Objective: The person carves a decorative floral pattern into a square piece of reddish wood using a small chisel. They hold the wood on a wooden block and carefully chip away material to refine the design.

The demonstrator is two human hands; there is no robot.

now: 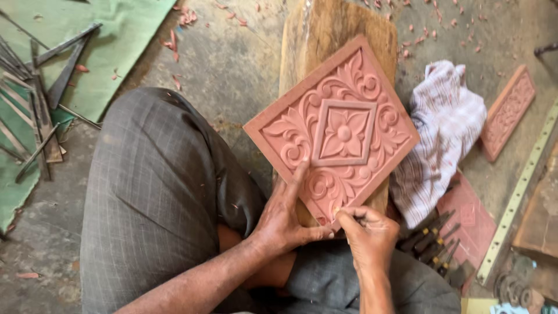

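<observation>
Right hand (369, 232) nearest the camera: fist closed, fingertips pinched at the near corner of the carved clay tile (334, 128), probably around a small tool; tool itself too small to make out, so contents of the grasp not confirmed. Forearm rising steeply from the bottom edge, wrist bent toward the tile.

Left hand (285, 218) just beside it: open, not gripping, palm against the tile's near-left edge, forefinger stretched up onto the carved face, thumb running along the lower edge toward the right hand. Judged a steadying hold.

Tile set corner-on as a diamond, resting on a wooden block (325, 29) that runs away from the lap, between the knees in grey checked cloth (157, 186).

Progress, judged from the surface: relief largely complete. Central four-petal flower in a square frame, scrolling leaves in all four corners, raised border all crisply cut. Remaining work apparently confined to fine trimming at the near corner.

Beside the right hand, a cluster of dark-handled carving tools (433, 244) on a flat red slab. Further out, a crumpled checked rag (447, 128) touching the tile's right corner, a second narrow carved tile (508, 110) on the floor, clay shavings (186, 17) scattered beyond, metal strips (40, 104) on a green mat at far left.
</observation>
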